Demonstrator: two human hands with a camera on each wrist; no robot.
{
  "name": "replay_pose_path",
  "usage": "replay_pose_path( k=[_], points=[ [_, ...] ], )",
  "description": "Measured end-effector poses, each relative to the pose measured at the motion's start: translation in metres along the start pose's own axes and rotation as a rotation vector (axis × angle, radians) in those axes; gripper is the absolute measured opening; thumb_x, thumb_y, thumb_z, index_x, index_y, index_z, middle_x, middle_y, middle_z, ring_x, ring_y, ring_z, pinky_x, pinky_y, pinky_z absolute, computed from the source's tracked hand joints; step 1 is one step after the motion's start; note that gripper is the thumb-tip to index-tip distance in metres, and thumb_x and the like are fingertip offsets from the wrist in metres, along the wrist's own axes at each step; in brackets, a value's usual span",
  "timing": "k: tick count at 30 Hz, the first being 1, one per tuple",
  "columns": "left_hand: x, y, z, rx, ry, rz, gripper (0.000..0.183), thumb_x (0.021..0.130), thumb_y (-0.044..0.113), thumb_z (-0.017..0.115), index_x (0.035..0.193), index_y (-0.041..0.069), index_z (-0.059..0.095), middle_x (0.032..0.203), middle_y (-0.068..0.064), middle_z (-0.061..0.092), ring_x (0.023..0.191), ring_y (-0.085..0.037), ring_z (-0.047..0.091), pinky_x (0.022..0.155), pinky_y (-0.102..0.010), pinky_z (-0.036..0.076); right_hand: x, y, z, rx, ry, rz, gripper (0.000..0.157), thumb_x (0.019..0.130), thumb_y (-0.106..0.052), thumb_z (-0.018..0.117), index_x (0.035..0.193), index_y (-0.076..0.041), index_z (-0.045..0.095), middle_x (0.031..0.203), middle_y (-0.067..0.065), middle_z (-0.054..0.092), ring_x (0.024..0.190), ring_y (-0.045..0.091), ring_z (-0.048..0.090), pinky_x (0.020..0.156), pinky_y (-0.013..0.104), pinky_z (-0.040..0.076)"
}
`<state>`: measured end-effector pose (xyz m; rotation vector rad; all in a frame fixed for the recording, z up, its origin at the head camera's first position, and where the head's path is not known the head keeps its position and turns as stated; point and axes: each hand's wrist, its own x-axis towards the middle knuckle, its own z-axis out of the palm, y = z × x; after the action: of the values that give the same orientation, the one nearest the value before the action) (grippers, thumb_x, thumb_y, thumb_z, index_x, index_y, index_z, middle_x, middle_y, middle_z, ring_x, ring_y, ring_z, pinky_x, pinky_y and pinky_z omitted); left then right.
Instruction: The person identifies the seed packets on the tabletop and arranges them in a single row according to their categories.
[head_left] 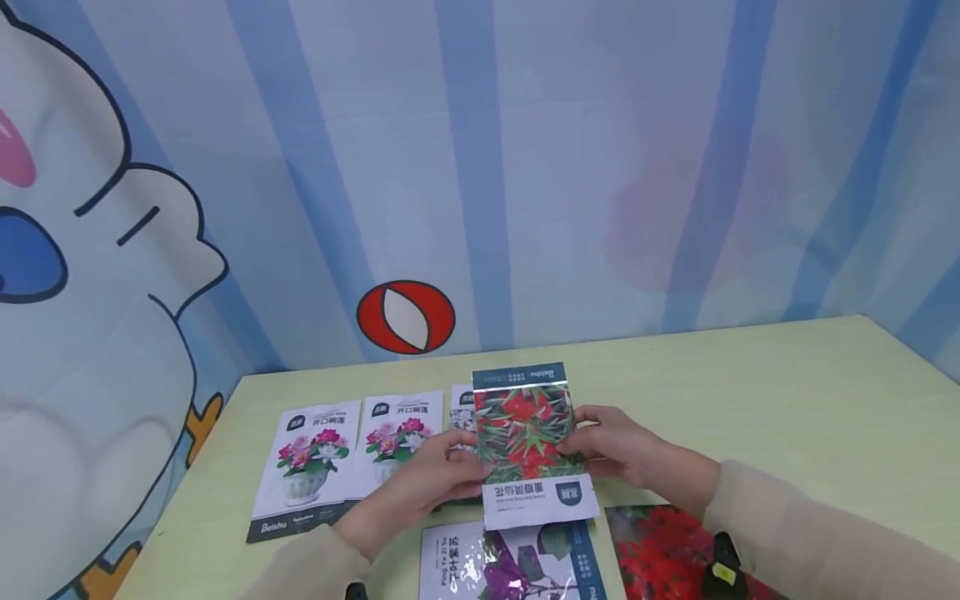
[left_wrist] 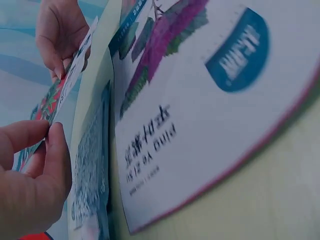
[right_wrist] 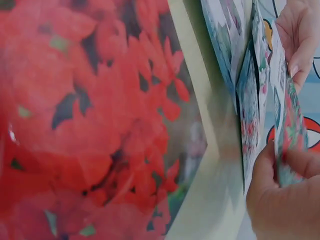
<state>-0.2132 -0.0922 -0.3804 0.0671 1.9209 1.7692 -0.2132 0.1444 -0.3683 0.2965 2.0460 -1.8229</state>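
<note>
A seed packet with red flowers (head_left: 525, 425) is held up over the table, its printing upside down in the head view. My left hand (head_left: 426, 479) pinches its left edge between thumb and fingers. On the opposite edge my right hand (head_left: 622, 446) pinches it the same way. Below it lies a packet with purple leaves (head_left: 517, 567), turned sideways. Behind the held packet, another packet (head_left: 461, 404) is mostly hidden. In the left wrist view both hands grip the red-flower packet (left_wrist: 55, 100), seen nearly edge-on.
Two matching packets with potted pink flowers, the left one (head_left: 307, 467) and its neighbour (head_left: 397, 433), lie side by side at the table's left. A large red-flower packet (head_left: 660, 550) lies at front right under my right forearm. A striped blue backdrop (head_left: 570, 167) stands behind the pale table (head_left: 787, 400).
</note>
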Motion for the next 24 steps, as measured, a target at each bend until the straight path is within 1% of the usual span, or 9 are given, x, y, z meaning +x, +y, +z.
replay_pose_path(
  k=[5,6,10,14,17,20,24],
  points=[
    [0.011,0.002,0.011,-0.034,0.015,0.036,0.034,0.086,0.004,0.063,0.117,-0.001,0.049,0.09,-0.01,0.056,0.074,-0.013,0.06,0.072,-0.025,0.054,-0.001,-0.003,-0.01,-0.014,0.077,0.02,0.042,0.088,-0.001,0.054,0.128,0.003,0.04,0.104,0.019,0.062,0.08,0.022,0.061,0.073,0.036,0.054],
    [0.013,0.003,0.013,-0.039,0.019,0.041,0.035,0.086,0.004,0.063,0.117,-0.002,0.049,0.091,-0.011,0.056,0.074,-0.013,0.06,0.072,-0.025,0.054,0.0,-0.004,-0.012,-0.014,0.082,0.018,0.043,0.089,-0.001,0.053,0.129,0.003,0.038,0.105,0.02,0.061,0.081,0.022,0.06,0.072,0.036,0.054],
    [0.02,0.004,0.019,-0.04,0.034,0.044,0.036,0.086,0.004,0.063,0.119,-0.002,0.049,0.095,-0.012,0.056,0.076,-0.013,0.06,0.071,-0.025,0.054,0.001,-0.006,-0.02,-0.046,0.103,0.031,0.044,0.088,-0.003,0.055,0.129,0.0,0.038,0.107,0.021,0.06,0.08,0.023,0.058,0.07,0.035,0.053],
    [0.026,0.006,0.025,-0.03,0.039,0.051,0.035,0.086,0.004,0.063,0.118,-0.002,0.05,0.093,-0.011,0.057,0.071,-0.011,0.058,0.068,-0.022,0.053,0.004,-0.006,-0.031,-0.083,0.112,0.038,0.043,0.087,-0.005,0.058,0.126,-0.001,0.041,0.095,0.014,0.064,0.072,0.021,0.058,0.062,0.031,0.052],
    [0.029,0.009,0.03,-0.027,0.033,0.066,0.034,0.086,0.002,0.062,0.118,-0.003,0.05,0.089,-0.01,0.057,0.067,-0.009,0.057,0.066,-0.021,0.053,0.006,-0.005,-0.038,-0.085,0.107,0.031,0.044,0.087,-0.004,0.059,0.126,0.0,0.041,0.086,0.008,0.064,0.065,0.017,0.056,0.057,0.028,0.05],
    [0.033,0.01,0.034,-0.011,0.034,0.081,0.033,0.086,0.002,0.061,0.117,-0.004,0.05,0.086,-0.008,0.057,0.066,-0.009,0.057,0.065,-0.021,0.053,0.009,-0.004,-0.043,-0.088,0.104,0.026,0.045,0.086,-0.003,0.059,0.128,0.0,0.041,0.084,0.007,0.063,0.063,0.016,0.054,0.055,0.026,0.05],
    [0.039,0.01,0.041,0.023,0.057,0.082,0.032,0.086,0.002,0.062,0.116,-0.003,0.051,0.086,-0.009,0.057,0.068,-0.011,0.057,0.066,-0.022,0.054,0.012,-0.002,-0.049,-0.101,0.107,0.031,0.047,0.086,-0.002,0.059,0.129,0.001,0.04,0.088,0.01,0.061,0.065,0.017,0.053,0.056,0.027,0.049]
  ],
)
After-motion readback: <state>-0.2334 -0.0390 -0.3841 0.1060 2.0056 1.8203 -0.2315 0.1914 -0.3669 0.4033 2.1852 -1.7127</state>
